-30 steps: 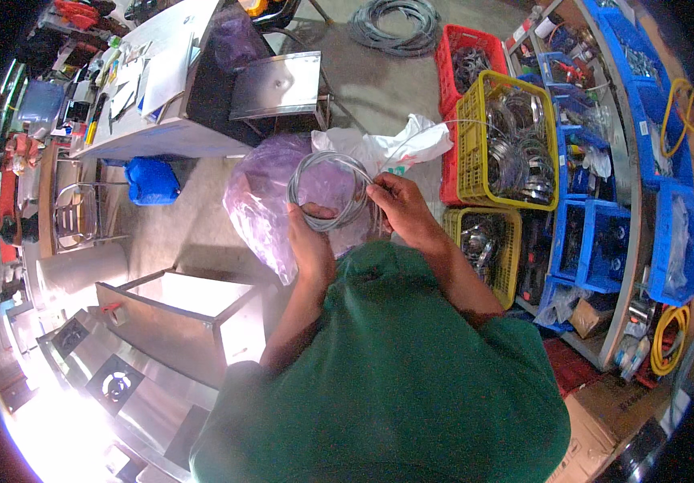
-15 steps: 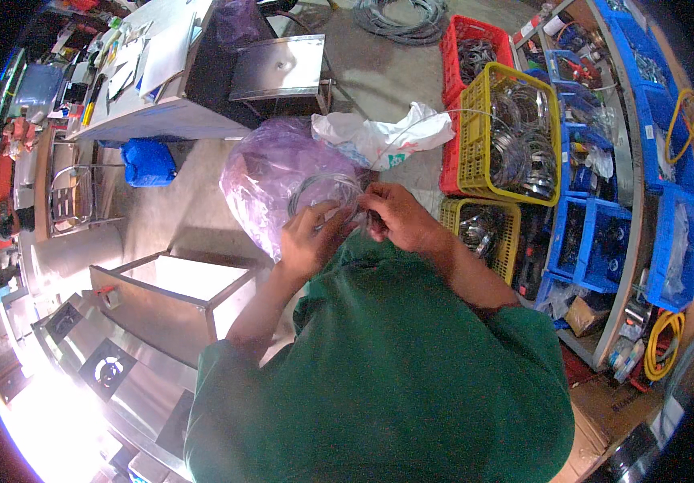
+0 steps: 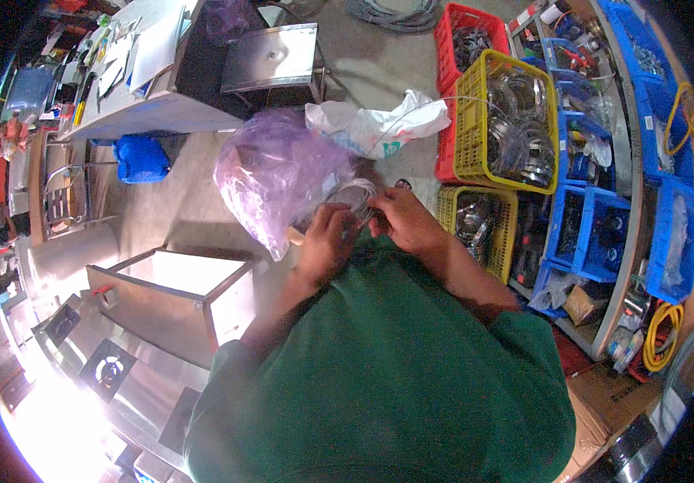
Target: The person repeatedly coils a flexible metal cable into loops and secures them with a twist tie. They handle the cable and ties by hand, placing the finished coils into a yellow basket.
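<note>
In front of my chest, a coil of thin silvery wire (image 3: 352,193) is held between both hands. My left hand (image 3: 329,241) closes its fingers on the coil's near left side. My right hand (image 3: 405,219) pinches the near right side, its fingertips close to the left ones. Part of the coil is hidden behind my fingers. A thin strand (image 3: 421,105) arcs up from near the coil toward the yellow crate. Just beyond my hands lies a translucent purple plastic bag (image 3: 262,173), with a crumpled white plastic bag (image 3: 387,121) next to it.
At right stand a yellow crate (image 3: 467,129) of coiled metal pieces, a red crate (image 3: 447,60) and a lower yellow crate (image 3: 509,233). Beyond them is a shelf of blue bins (image 3: 588,233). A steel frame box (image 3: 154,302) and stove-like panel (image 3: 133,354) occupy the lower left.
The coil has moved to the right and now looks narrower and more tilted. My left hand has shifted right, nearer my right hand. Both hands still hold the coil.
</note>
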Available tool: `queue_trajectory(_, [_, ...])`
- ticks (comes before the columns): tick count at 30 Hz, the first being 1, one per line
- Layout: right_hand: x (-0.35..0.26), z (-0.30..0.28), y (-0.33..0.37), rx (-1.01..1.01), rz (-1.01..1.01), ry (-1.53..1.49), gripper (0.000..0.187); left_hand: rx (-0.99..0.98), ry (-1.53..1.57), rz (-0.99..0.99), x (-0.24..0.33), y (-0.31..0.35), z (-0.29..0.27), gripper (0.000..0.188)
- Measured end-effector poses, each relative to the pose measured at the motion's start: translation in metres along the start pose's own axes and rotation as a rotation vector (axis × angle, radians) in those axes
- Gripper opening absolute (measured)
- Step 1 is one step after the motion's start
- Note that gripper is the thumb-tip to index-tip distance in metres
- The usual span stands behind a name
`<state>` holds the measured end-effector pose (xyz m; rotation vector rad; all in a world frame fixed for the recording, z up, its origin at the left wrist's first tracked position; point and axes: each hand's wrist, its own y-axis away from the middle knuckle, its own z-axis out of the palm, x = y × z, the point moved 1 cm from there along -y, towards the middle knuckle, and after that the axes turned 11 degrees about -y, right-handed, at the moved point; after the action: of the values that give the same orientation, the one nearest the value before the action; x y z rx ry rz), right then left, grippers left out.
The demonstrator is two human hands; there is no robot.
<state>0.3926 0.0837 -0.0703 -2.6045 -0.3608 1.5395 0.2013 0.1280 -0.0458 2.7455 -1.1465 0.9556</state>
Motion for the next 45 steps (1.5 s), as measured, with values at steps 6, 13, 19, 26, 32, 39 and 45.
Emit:
queue_trajectory(6, [0.002, 0.005, 0.011, -0.102, 0.194, -0.206, 0.027, -0.127, 0.052, 0.068, 0.001, 0.0, -0.016, 0.037])
queue_trajectory(13, [-0.015, -0.002, 0.014, -0.153, 0.318, -0.298, 0.02, -0.082, 0.123, 0.216, -0.004, -0.009, -0.007, 0.031])
queue_trajectory(19, [-0.016, 0.005, 0.004, -0.127, 0.718, -0.612, 0.025, -0.135, 0.09, -0.005, -0.004, -0.012, -0.011, 0.019])
queue_trajectory(26, [-0.049, -0.021, -0.017, 0.283, 0.099, 0.076, 0.024, -0.107, 0.37, -0.538, 0.014, -0.034, -0.027, 0.022])
queue_trajectory(32, [-0.052, -0.012, -0.026, 0.315, 0.21, -0.221, 0.019, -0.158, 0.722, -0.675, 0.019, -0.048, -0.026, 0.027])
queue_trajectory(39, [-0.024, -0.014, -0.035, 0.274, 0.45, -0.386, 0.021, -0.289, 0.869, -0.731, 0.012, -0.045, -0.025, 0.023])
queue_trajectory(45, [-0.013, -0.015, -0.038, 0.348, 0.546, -0.385, 0.022, -0.164, 0.615, -0.41, 0.004, -0.032, -0.024, 0.018])
